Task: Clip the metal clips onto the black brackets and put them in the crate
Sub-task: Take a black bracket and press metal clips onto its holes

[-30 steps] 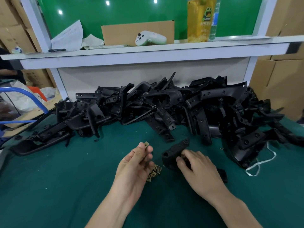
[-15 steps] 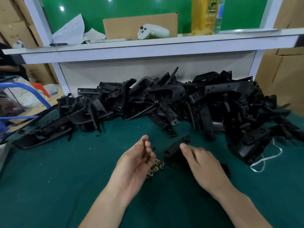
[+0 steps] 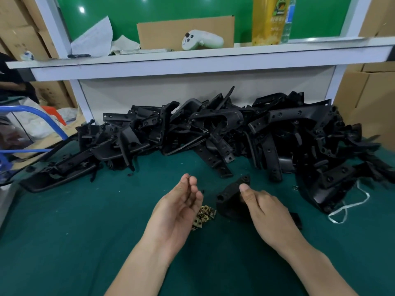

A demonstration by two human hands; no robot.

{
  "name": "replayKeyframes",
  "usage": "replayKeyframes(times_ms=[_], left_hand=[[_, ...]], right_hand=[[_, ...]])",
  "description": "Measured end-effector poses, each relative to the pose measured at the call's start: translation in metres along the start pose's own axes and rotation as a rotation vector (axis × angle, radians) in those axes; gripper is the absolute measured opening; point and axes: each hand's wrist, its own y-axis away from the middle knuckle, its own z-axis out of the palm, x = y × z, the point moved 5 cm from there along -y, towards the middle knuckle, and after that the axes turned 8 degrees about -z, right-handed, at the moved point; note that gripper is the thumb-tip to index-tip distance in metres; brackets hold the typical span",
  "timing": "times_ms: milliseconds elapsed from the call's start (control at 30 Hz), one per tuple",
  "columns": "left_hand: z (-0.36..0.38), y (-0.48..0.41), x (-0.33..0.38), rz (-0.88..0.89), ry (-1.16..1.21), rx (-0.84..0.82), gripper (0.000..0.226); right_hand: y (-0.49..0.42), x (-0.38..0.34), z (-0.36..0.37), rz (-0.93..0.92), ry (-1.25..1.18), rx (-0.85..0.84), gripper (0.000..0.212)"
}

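Observation:
My right hand grips a short black bracket just above the green table, thumb on its upper end near a hole. My left hand is raised beside it, palm turned inward, pinching a small metal clip between thumb and fingertips; the clip shows only edge-on. A small heap of brass-coloured clips lies on the mat between my hands. Behind them a long pile of black brackets runs across the table. No crate is in view.
A white shelf overhangs the back of the table, carrying a cardboard sheet, a white controller and a yellow bottle. A white cord lies at the right. A blue tubular frame stands beyond the left edge, cardboard boxes on both sides.
My left hand has turned palm-inward, so the clip it pinches now shows edge-on. My right hand has shifted its grip on the bracket, thumb now near the upper end.

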Motion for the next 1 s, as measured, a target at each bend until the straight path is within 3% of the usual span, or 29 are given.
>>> replayKeyframes(times_ms=[467, 667, 1000], left_hand=[[0.003, 0.003, 0.004, 0.046, -0.09, 0.001, 0.013], [-0.001, -0.002, 0.001, 0.058, -0.129, 0.081, 0.022], [0.011, 0.007, 0.004, 0.044, 0.022, -0.085, 0.023]], right_hand=[[0.001, -0.003, -0.001, 0.022, -0.007, -0.069, 0.065], [0.001, -0.007, -0.002, -0.017, 0.066, -0.12, 0.055], [0.001, -0.006, -0.001, -0.026, 0.056, -0.147, 0.049]])
